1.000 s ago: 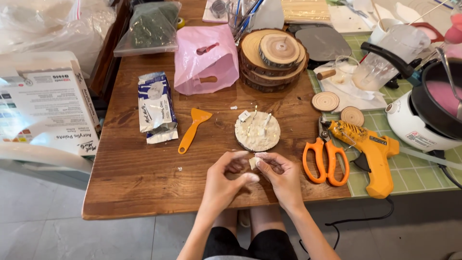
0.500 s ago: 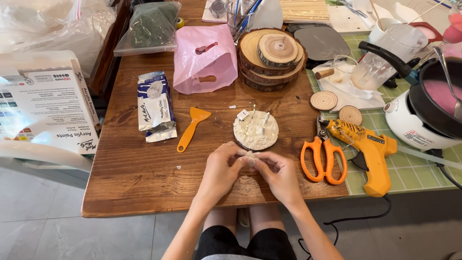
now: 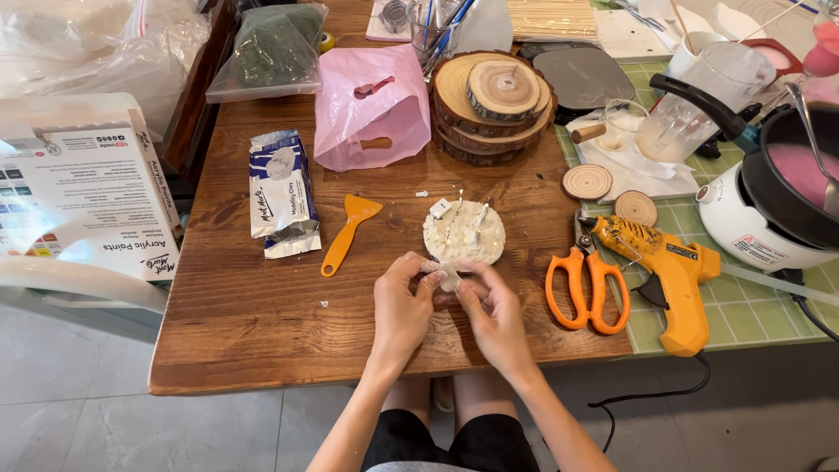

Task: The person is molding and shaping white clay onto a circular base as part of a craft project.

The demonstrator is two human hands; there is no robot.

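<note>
Two bare hands meet at the near edge of the brown wooden worktop point(image 3: 262, 323), head view only. Left hand point(image 3: 404, 301) and right hand point(image 3: 489, 313) pinch a small pale lump of clay point(image 3: 447, 280) between their fingertips, both grips closed together on it, held low just above the wood, probably so crumbs fall on the worktop. The lump sits just in front of the round wood slice coated in white clay with small pieces stuck upright point(image 3: 464, 232), near enough to touch; contact unclear.

Tools lie off to the sides, likely kept within reach: orange plastic scraper point(image 3: 348, 232) left of the disc, orange-handled scissors point(image 3: 584, 278) and yellow glue gun point(image 3: 666, 273) to the right, on the green grid cutting mat point(image 3: 743, 306). White and blue clay packet point(image 3: 280, 190), torn open, lies well left. Further back: pink plastic bag point(image 3: 371, 105), stack of bark-edged wood rounds point(image 3: 491, 98), two small wood discs point(image 3: 587, 182). White cooker pot with pink contents point(image 3: 786, 201) at far right.
</note>
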